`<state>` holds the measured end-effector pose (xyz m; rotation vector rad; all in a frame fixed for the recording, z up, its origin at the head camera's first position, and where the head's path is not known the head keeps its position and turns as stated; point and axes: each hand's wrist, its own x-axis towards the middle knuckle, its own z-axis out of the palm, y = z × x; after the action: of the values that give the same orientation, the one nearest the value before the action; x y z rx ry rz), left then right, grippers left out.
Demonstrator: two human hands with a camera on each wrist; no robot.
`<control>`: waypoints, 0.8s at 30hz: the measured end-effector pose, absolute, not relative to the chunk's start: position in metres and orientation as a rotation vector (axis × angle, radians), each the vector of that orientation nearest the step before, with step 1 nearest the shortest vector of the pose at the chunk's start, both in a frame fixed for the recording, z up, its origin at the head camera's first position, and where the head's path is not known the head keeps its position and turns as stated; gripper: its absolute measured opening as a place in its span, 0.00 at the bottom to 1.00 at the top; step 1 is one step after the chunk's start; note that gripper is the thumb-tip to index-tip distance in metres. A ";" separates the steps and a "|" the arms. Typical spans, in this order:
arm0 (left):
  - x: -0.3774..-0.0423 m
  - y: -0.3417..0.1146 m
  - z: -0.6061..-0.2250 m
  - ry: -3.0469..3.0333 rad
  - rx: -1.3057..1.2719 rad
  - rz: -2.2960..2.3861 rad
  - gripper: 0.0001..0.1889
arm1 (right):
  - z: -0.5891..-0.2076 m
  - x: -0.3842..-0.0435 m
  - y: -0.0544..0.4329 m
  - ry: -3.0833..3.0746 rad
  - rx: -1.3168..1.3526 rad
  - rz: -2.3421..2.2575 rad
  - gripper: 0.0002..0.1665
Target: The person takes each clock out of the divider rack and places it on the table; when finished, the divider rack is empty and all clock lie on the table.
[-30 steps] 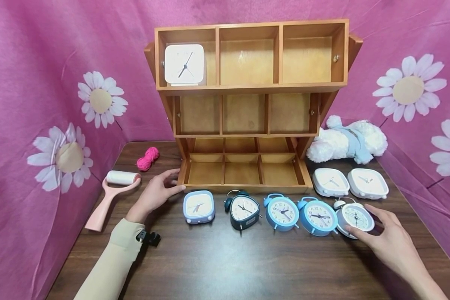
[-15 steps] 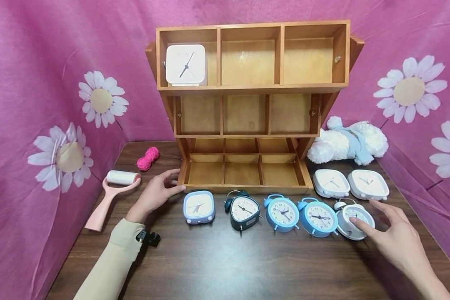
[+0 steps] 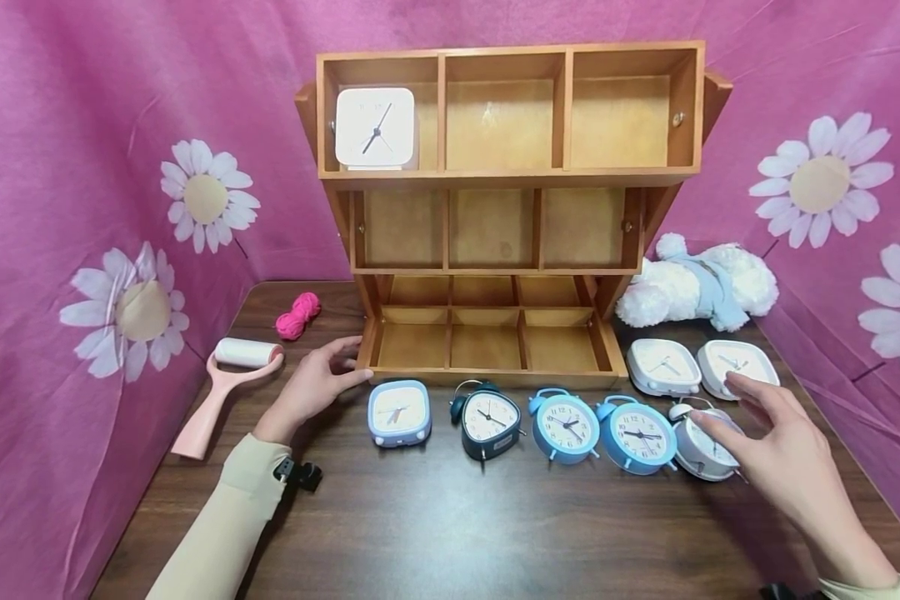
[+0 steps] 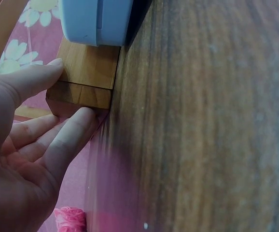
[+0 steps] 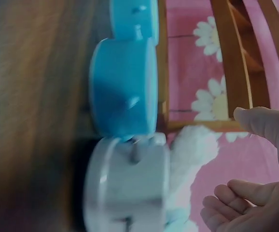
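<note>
At the left front corner of a wooden shelf (image 3: pixel 495 377), my left hand (image 3: pixel 313 385) holds the wood, the thumb on one face and fingertips on another in the left wrist view. My right hand (image 3: pixel 787 446), thumb and fingers spread, hovers over a white round alarm clock (image 3: pixel 693 446) and partly hides it. The right wrist view shows nothing in that hand. A row runs leftward from that clock: two blue alarm clocks (image 3: pixel 636 435), a dark green triangular clock (image 3: pixel 489 423) and a pale blue square clock (image 3: pixel 398 414). Behind lie two white square clocks (image 3: pixel 663 367).
A white clock (image 3: pixel 375 129) stands in the shelf's top left compartment. Left of the shelf lie a pink lint roller (image 3: pixel 217 392) and pink yarn (image 3: pixel 297 316). A white plush toy (image 3: pixel 693 282) lies behind right. Pink floral cloth (image 3: pixel 120 167) hangs around the table.
My right hand rises off the white round clock, its fingers moving up towards the rear square clock. That round clock has shifted slightly. My left hand stays at the shelf corner.
</note>
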<state>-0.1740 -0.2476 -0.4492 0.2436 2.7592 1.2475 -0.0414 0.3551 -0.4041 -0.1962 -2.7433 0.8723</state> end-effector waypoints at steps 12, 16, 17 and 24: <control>-0.176 -0.248 -0.451 2.765 0.245 1.244 0.37 | -0.365 -0.069 0.314 -2.602 0.002 1.034 0.44; -0.176 -0.248 -0.450 2.760 0.242 1.246 0.37 | -0.351 -0.077 0.295 -2.562 0.062 1.099 0.45; -0.175 -0.248 -0.449 2.758 0.240 1.249 0.37 | -0.347 -0.079 0.290 -2.541 0.092 1.136 0.45; -0.175 -0.247 -0.449 2.752 0.246 1.258 0.36 | -0.324 -0.092 0.258 -2.424 0.267 1.336 0.48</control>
<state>-0.1749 -0.2470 -0.4490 0.2456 2.7524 1.2583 -0.0918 0.2577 -0.3242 0.2673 -2.4242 1.3364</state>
